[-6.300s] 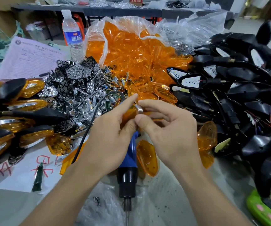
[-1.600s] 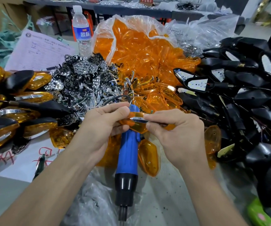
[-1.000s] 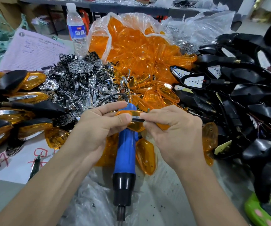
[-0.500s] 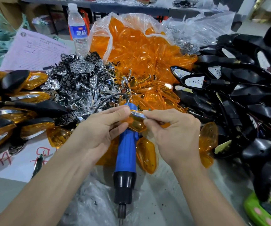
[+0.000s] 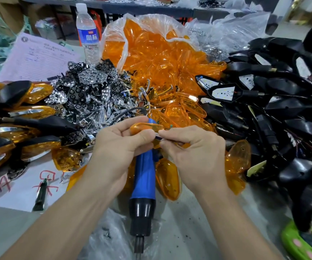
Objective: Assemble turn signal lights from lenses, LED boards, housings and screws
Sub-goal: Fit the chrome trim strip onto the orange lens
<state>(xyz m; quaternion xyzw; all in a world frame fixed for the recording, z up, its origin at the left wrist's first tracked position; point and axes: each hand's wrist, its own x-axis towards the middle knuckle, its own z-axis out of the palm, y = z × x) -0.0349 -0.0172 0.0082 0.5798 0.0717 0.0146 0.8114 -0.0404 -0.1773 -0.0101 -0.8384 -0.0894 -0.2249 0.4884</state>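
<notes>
Left hand [image 5: 121, 147] and right hand [image 5: 194, 154] pinch one orange lens [image 5: 145, 127] between them; finished lights [image 5: 37, 94] piled left, bare housings [image 5: 286, 107] heaped right; batch looks midway.

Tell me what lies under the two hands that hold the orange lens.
Below the left hand and right hand, which hold an orange lens, lies a blue screwdriver, loose lenses beside it. The hands cover part of its handle.

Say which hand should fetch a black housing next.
Right, probably: the right hand is nearest the pile of black plastic housings, while the left hand grips the translucent orange lens and lies farther from them.
</notes>
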